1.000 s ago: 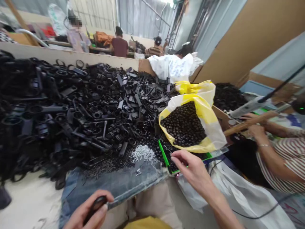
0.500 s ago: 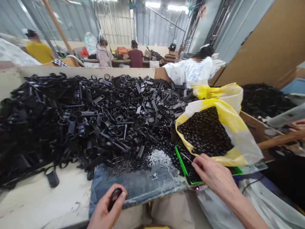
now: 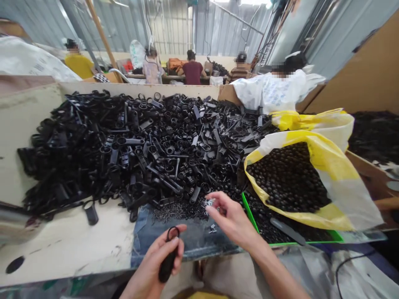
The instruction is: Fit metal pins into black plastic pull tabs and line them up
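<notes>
Head cam: your left hand (image 3: 152,268) is clamped around a black plastic ring-ended part (image 3: 168,259), low over the blue denim cloth (image 3: 193,236) at the near edge of the counter (image 3: 77,245). Your right hand (image 3: 232,220) curls its fingertips onto the little heap of silver pins (image 3: 209,202) near the green tray (image 3: 299,244). Can't tell if it's gripping one.

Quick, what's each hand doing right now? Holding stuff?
Left hand: closed around a black plastic part.
Right hand: pinching at the small silver pins; cannot tell if it holds one.
</notes>
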A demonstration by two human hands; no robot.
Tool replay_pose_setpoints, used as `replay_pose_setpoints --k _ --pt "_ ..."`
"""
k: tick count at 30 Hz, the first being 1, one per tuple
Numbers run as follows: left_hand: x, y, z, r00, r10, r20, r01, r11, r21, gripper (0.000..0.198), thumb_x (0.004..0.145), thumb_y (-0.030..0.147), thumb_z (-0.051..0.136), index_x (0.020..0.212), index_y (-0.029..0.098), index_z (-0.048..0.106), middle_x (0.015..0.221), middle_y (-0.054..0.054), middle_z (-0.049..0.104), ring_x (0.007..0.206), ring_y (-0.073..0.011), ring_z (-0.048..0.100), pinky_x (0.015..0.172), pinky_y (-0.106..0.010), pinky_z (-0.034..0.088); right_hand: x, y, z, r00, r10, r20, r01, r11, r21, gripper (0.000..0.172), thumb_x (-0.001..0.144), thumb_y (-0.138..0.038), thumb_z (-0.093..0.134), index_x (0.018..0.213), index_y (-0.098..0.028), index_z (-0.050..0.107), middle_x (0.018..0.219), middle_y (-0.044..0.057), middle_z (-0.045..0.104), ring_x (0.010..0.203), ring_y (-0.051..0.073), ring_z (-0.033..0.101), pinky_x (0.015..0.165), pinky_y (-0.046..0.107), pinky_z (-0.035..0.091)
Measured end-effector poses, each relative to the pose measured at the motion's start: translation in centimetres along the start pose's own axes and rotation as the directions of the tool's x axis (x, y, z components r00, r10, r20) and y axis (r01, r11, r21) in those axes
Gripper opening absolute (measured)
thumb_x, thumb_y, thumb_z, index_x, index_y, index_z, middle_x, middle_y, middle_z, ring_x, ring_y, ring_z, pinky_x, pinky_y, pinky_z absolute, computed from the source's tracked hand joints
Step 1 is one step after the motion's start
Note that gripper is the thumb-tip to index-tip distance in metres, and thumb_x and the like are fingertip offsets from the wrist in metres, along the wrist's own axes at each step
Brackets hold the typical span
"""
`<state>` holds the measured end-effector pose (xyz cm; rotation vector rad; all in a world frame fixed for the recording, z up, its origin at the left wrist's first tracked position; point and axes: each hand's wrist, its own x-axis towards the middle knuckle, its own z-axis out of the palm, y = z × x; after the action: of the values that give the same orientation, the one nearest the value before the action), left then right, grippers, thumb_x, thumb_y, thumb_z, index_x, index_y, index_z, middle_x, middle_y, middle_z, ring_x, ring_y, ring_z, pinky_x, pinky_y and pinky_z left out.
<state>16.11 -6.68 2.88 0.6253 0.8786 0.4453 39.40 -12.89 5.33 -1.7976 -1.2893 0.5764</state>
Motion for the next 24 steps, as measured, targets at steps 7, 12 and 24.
replay_pose_setpoints --k 7,12,24 --pt "-0.5 1.3 -0.3 0.991 -0.060 0.121 0.079 0.984 -0.161 0.052 0.081 0.021 0.068 0.131 0.007 0.064 0.099 -0.014 0.074 0.077 -0.0180 0.064 0.069 -0.028 0.048 4.2 0.6 4.9 0.988 -0.140 0.060 0.148 0.974 -0.169 0.010 0.090 -0.019 0.064 0.093 -0.023 0.072 0.086 0.002 0.068 0.075 0.019 0.063 0.071 0.029 0.045" --pt "-0.4 1.5 -0.7 0.990 -0.079 0.113 0.100 0.977 -0.189 0.053 0.082 0.021 0.066 0.133 0.007 0.063 0.101 -0.014 0.074 0.078 -0.0189 0.065 0.070 -0.029 0.048 5.2 0.4 3.1 0.988 -0.153 0.033 0.156 0.981 -0.118 0.015 0.094 -0.027 0.061 0.087 -0.022 0.072 0.082 0.001 0.071 0.072 0.017 0.063 0.068 0.026 0.047" --pt "-0.7 0.6 -2.2 0.987 -0.105 0.121 0.125 0.977 -0.173 0.057 0.079 0.025 0.076 0.135 0.015 0.065 0.099 -0.008 0.074 0.080 -0.0174 0.064 0.071 -0.028 0.050 6.9 -0.3 1.7 0.984 -0.162 0.069 0.173 0.961 -0.218 0.017 0.093 -0.030 0.068 0.106 -0.021 0.074 0.085 -0.001 0.074 0.071 0.015 0.064 0.065 0.024 0.048"
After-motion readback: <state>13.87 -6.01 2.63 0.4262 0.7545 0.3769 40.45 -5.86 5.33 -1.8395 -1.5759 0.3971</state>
